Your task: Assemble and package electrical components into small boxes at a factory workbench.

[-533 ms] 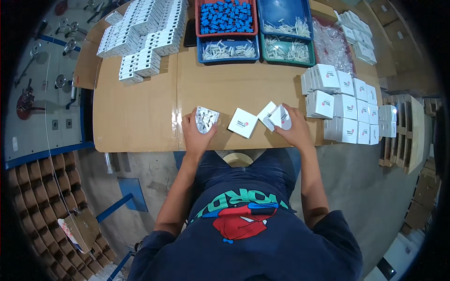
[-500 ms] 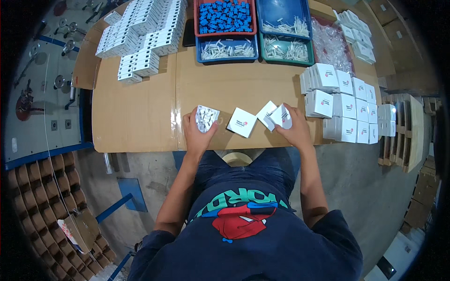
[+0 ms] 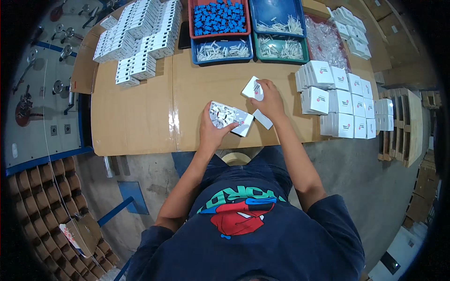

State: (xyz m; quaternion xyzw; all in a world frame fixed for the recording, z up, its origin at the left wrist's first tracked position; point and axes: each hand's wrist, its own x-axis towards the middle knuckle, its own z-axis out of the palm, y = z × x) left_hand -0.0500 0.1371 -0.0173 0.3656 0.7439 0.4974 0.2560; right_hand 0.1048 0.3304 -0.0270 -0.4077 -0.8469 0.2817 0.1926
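My left hand holds a round white plastic part against the open end of a small white box near the front edge of the wooden table. My right hand grips a white square piece a little farther back. A white flat piece lies on the table between the hands.
Stacks of small white boxes stand on the right and stacks of white boxes at the back left. Trays at the back hold blue parts and white pins. Clear bags lie back right. Wooden pallet at right.
My left hand has brought the round part right to the box's open end. My right hand has moved back and left with its white piece.
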